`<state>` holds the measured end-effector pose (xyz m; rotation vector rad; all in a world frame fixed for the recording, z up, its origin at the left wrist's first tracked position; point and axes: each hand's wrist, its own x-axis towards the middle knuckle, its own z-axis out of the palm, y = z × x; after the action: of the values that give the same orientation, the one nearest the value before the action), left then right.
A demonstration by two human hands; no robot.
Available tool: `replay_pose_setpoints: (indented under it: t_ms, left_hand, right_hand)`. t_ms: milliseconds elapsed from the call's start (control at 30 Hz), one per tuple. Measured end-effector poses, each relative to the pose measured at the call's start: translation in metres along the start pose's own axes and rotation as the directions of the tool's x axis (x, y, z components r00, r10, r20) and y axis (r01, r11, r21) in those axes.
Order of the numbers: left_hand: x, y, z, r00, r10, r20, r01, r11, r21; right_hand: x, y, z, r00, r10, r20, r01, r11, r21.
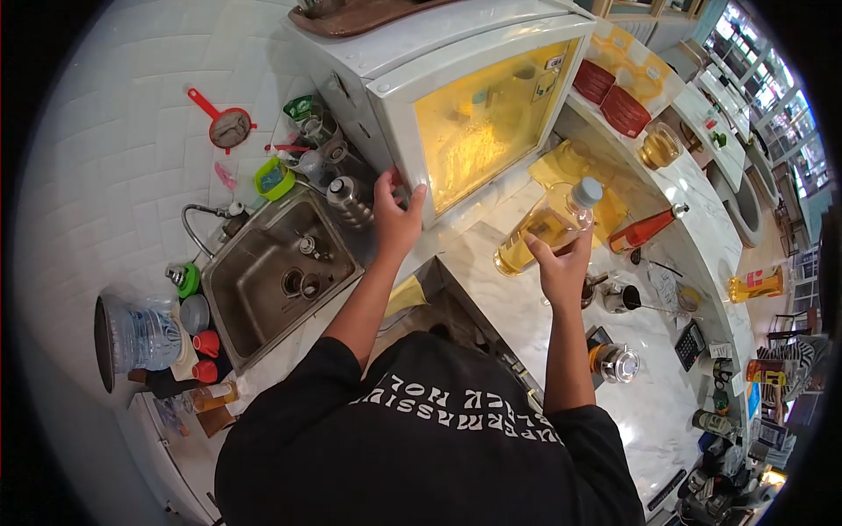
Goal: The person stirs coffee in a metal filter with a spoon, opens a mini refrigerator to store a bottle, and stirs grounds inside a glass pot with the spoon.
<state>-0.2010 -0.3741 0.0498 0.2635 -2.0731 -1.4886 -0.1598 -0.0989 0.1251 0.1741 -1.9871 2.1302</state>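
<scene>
My right hand (pixel 566 270) is wrapped around a clear bottle (pixel 542 226) of pale yellow liquid with a grey cap, held tilted above the marble counter. My left hand (pixel 399 217) is at the lower left edge of the small white fridge's door (pixel 400 131), thumb toward the front and fingers at the side, gripping the edge. Yellow light glows through the door's glass, and what stands inside is blurred. Whether the door is fully closed is hard to tell.
On the left is a steel sink (pixel 254 272) with a tap, cups and a metal shaker (pixel 347 200) around it. To the right stand a red bottle (pixel 645 231), a metal jigger (pixel 621 298), a glass teapot (pixel 617 361) and a calculator (pixel 690 344). A tray (pixel 377 19) tops the fridge.
</scene>
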Motion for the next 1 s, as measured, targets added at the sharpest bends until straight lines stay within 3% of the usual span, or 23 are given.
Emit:
replay_pose_setpoints:
  t_ms: [133, 333, 367, 467, 667, 833, 1000]
  left_hand:
    - [0.007, 0.001, 0.007, 0.996, 0.034, -0.080, -0.031, 0.999, 0.033]
    - [-0.028, 0.036, 0.011, 0.999, -0.033, -0.004, 0.033, 0.990, 0.139]
    - [-0.037, 0.038, 0.015, 1.000, -0.008, -0.010, 0.009, 0.997, 0.082]
    - [-0.063, 0.043, 0.024, 0.997, 0.064, 0.030, -0.068, 0.985, 0.156]
    - [-0.099, 0.062, 0.037, 0.989, 0.103, 0.109, -0.110, 0.992, 0.068]
    - [-0.121, 0.069, 0.052, 0.983, 0.126, 0.134, -0.141, 0.984, 0.108]
    - [-0.133, 0.065, 0.042, 0.978, 0.066, 0.197, -0.077, 0.996, 0.046]
  right_hand:
    - [-0.012, 0.001, -0.009, 1.000, 0.008, -0.002, -0.008, 1.000, -0.026]
    - [-0.026, -0.001, -0.026, 0.999, 0.033, -0.012, -0.033, 0.999, 0.010]
    - [-0.030, -0.002, -0.029, 0.999, 0.027, -0.021, -0.027, 1.000, 0.016]
    - [-0.043, -0.001, -0.046, 0.999, 0.040, -0.019, -0.041, 0.999, -0.031]
    - [-0.068, 0.004, -0.073, 0.996, 0.091, -0.006, -0.091, 0.996, -0.018]
    - [-0.085, 0.003, -0.089, 0.994, 0.111, -0.001, -0.111, 0.993, -0.041]
    - [-0.100, 0.000, -0.090, 0.994, 0.109, 0.003, -0.108, 0.994, -0.025]
